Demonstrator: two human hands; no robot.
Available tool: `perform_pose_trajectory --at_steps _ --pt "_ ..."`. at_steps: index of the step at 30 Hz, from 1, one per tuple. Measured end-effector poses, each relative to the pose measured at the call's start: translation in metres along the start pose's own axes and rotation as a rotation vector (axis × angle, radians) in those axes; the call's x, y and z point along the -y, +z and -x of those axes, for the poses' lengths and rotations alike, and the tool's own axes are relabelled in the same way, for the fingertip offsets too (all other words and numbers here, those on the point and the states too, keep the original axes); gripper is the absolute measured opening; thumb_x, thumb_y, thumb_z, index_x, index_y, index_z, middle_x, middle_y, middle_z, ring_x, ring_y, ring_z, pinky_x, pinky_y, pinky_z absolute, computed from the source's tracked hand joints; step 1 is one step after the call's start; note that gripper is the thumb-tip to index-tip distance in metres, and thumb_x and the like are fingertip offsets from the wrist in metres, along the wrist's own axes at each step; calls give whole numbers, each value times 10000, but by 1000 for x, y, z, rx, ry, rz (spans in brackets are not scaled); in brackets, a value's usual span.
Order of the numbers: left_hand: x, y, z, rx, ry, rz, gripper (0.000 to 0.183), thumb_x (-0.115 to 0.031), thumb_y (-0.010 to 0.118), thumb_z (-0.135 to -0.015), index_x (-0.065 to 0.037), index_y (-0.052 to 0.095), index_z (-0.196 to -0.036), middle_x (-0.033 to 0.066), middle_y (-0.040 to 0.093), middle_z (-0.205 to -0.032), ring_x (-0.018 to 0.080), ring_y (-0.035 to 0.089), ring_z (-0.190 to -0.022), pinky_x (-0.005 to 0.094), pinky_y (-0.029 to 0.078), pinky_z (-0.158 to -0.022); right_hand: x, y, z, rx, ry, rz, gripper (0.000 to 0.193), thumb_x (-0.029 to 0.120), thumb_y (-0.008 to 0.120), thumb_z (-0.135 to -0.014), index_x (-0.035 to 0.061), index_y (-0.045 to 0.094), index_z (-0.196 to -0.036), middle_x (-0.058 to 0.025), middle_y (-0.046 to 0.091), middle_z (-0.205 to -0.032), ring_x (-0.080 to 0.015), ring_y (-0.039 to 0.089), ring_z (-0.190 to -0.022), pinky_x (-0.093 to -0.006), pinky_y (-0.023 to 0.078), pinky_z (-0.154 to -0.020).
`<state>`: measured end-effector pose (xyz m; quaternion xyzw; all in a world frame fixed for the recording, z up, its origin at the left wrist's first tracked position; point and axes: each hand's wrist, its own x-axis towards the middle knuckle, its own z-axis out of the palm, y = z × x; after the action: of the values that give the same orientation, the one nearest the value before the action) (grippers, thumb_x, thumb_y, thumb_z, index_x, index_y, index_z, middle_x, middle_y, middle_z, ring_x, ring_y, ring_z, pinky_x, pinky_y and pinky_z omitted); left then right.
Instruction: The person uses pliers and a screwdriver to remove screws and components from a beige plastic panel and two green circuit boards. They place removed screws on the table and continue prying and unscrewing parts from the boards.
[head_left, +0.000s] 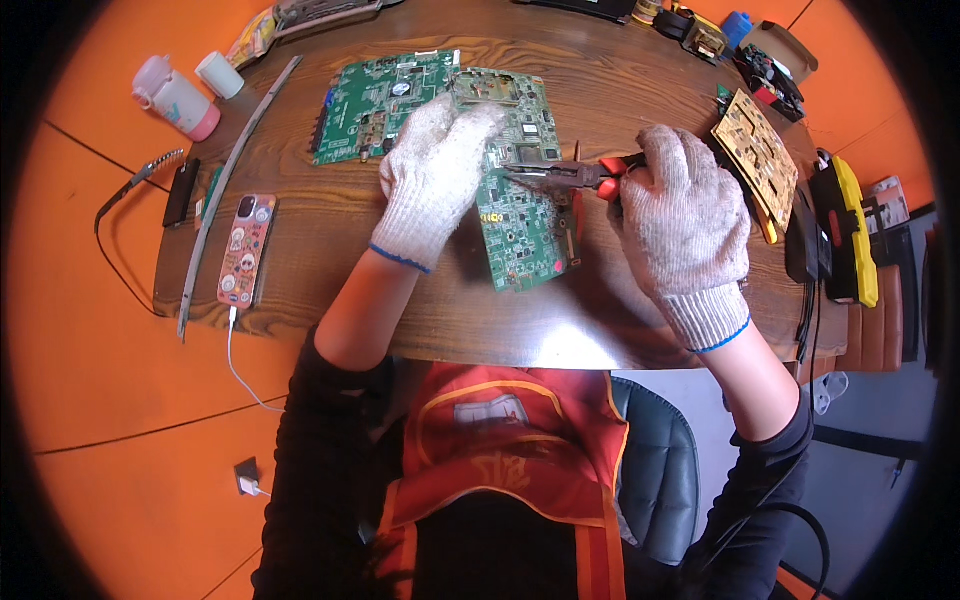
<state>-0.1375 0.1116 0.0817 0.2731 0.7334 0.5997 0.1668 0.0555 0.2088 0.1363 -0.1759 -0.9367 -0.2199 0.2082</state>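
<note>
My left hand (435, 165), in a white knit glove with a blue cuff edge, is closed on the left edge of a long green circuit board (520, 235). The board is tilted over the table, its small parts and metal shields facing up. In my right hand (688, 215), gloved the same way, I grip long-nose pliers (562, 175) by their red handles. The jaws point left and lie over the middle of the board, by a metal part. Whether they pinch it I cannot tell. Another green circuit board (350, 95) lies flat behind my left hand.
A metal strip (232, 180), a phone (247, 250) on a white cable, a bottle (176, 100) and a white cup (219, 75) are at left. Tan boards (757, 160), a yellow-and-black case (850, 230) and a box of parts (775, 75) are at right.
</note>
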Motion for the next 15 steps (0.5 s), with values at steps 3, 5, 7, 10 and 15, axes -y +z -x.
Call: perform_pose_trajectory --at_steps 3,5,7,10,15 --pt "-2 9 -7 -3 -15 2 425 -457 591 -830 -67 690 -966 112 682 -833 234 624 -828 344 464 -801 -4 5 -3 -10 17 3 182 207 747 -688 62 672 -768 -93 582 -1145 -277 579 -1072 -415 500 -788" --pt "-2 11 -9 15 -43 -6 420 -453 587 -829 -72 693 -971 110 681 -827 236 623 -823 345 464 -799 -6 9 -4 10 14 -12 175 198 738 -692 60 671 -775 -94 586 -1143 -280 581 -1072 -417 498 -787" --pt "0 10 -10 52 -72 -31 407 -443 589 -830 -72 690 -960 106 676 -816 234 623 -818 346 463 -792 -5 15 -6 32 8 -53 165 189 728 -701 60 670 -787 -93 589 -1137 -283 581 -1071 -420 495 -786" --pt "6 4 -7 73 -73 -86 400 -441 591 -829 -44 637 -855 111 645 -767 235 604 -781 353 456 -782 -4 21 -11 98 155 -157 145 179 693 -734 51 666 -798 -91 594 -1131 -270 584 -1062 -411 493 -782" --pt "17 -1 -13 113 -147 -19 416 -451 585 -829 -36 616 -833 137 633 -802 258 587 -805 372 443 -819 -5 19 -18 -87 -19 -97 230 160 620 -760 56 565 -958 -113 581 -943 -311 602 -810 -435 490 -667"
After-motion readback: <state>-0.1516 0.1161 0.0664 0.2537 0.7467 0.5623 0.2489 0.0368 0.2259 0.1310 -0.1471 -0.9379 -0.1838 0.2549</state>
